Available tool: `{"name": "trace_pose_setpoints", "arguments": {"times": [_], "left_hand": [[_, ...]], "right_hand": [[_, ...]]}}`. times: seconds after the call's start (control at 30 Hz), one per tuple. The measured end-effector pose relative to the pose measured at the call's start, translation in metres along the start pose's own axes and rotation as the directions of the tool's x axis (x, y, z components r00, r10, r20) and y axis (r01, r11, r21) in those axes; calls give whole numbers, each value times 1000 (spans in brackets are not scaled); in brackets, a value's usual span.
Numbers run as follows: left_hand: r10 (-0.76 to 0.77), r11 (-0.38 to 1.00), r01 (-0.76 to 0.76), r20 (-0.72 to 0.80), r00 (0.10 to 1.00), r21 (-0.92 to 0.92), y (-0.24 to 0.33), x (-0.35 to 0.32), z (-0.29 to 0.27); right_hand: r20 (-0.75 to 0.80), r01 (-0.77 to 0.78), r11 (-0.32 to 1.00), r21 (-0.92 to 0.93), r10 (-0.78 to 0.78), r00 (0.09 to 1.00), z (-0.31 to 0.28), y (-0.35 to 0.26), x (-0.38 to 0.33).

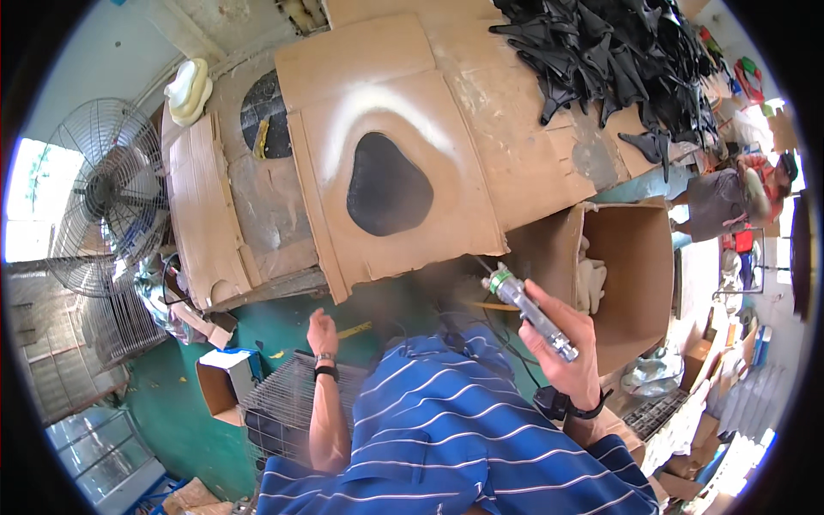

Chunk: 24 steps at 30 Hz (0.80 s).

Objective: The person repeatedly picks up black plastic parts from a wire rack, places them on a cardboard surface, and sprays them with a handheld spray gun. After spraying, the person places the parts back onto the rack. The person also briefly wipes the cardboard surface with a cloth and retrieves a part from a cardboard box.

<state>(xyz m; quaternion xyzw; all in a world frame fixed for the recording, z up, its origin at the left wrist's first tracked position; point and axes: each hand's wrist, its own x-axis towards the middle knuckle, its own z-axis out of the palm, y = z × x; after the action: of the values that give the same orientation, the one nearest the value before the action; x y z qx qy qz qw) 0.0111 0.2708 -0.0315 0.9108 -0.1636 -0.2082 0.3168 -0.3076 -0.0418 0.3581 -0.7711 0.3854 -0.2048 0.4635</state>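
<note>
My right hand (pixel 562 343) is wrapped around a silver spray gun (pixel 534 313) with a green ring, held near the table's front edge. A thin dark hose (pixel 506 339) hangs below it. My left hand (pixel 322 333) is low beside my body, its fingers curled in and nothing showing in them. Ahead lies a cardboard sheet (pixel 463 206) on the table, bearing a dark rounded-triangle area (pixel 386 187); whether this is a cutout or a piece on top, I cannot tell. White spray marks (pixel 378 96) arch around its far side.
Black limp pieces (pixel 601 60) are piled at the far right. An open cardboard box (pixel 631 275) holding white items stands right of me. A large fan (pixel 107 189) is at the left, and a wire rack (pixel 292 395) is beside my left arm. Another person (pixel 730 197) stands far right.
</note>
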Motion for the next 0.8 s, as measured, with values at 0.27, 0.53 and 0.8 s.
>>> {"name": "trace_pose_setpoints", "arguments": {"times": [0.27, 0.53, 0.8], "left_hand": [[-298, 951, 258, 284, 911, 172, -155, -18, 34], [-453, 863, 505, 475, 754, 21, -86, -17, 36], [-219, 970, 244, 467, 856, 8, -56, 3, 36]], "right_hand": [[-83, -117, 993, 0, 116, 990, -20, 12, -18], [84, -165, 986, -12, 165, 983, -31, 18, -49], [-53, -169, 983, 67, 172, 984, -13, 11, -35]]}}
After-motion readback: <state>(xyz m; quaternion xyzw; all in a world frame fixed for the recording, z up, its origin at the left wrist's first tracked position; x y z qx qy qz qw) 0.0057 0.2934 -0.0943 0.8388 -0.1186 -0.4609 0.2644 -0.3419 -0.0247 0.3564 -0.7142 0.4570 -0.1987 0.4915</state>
